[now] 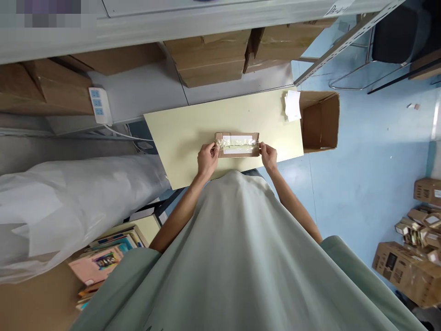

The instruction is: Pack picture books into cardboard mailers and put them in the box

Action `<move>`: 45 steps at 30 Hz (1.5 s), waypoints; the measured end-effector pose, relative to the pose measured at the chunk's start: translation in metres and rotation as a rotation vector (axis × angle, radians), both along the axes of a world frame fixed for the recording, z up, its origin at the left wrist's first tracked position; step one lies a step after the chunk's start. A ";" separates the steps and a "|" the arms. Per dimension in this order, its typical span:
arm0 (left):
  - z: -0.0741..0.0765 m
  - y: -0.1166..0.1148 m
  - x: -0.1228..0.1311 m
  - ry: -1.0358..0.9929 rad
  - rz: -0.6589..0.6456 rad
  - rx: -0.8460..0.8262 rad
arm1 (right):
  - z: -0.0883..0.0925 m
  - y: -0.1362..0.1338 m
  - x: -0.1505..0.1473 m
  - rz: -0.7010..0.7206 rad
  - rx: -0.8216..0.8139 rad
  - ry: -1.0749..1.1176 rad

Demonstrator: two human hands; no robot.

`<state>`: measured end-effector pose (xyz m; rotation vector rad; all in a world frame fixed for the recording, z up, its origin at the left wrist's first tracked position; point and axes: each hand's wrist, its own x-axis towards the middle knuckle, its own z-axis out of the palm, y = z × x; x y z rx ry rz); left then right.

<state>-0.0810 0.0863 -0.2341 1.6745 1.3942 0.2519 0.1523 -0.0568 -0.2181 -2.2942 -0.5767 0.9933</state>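
Note:
A small flat cardboard box (237,145) with a white label and clear tape along its top lies on the pale yellow table (179,133). My left hand (207,158) grips its left end, fingers curled round the edge. My right hand (268,156) holds its right end in the same way. Both forearms reach out from under a light green garment that hides the near part of the table.
An open cardboard box (320,120) stands at the table's right end, with white papers (292,105) beside it. Larger cartons (213,59) sit behind the table. A power strip (99,105), a plastic-covered bundle (69,207) and books (103,262) are at left. More boxes (409,271) lie on the blue floor at right.

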 end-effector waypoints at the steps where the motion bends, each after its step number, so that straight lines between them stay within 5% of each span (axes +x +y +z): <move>1: -0.002 -0.004 0.003 0.016 0.004 -0.014 | -0.003 -0.001 0.004 0.015 -0.004 -0.058; 5: -0.007 -0.020 0.017 0.081 0.066 -0.058 | -0.011 -0.004 0.016 0.151 0.042 -0.210; 13: -0.006 -0.032 0.036 0.205 0.139 0.010 | -0.017 0.001 0.034 0.466 -0.117 -0.239; 21: -0.008 -0.027 0.038 0.224 0.178 -0.029 | -0.023 0.003 0.061 0.512 0.044 0.026; 32: 0.009 -0.030 0.040 0.135 0.130 -0.065 | -0.030 0.004 0.088 0.576 0.117 0.018; 40: -0.028 -0.044 0.064 0.139 0.291 -0.033 | -0.051 -0.002 0.114 0.617 0.028 -0.138; 45: -0.034 -0.052 0.060 0.229 0.189 -0.113 | -0.068 -0.020 0.111 0.676 0.008 -0.090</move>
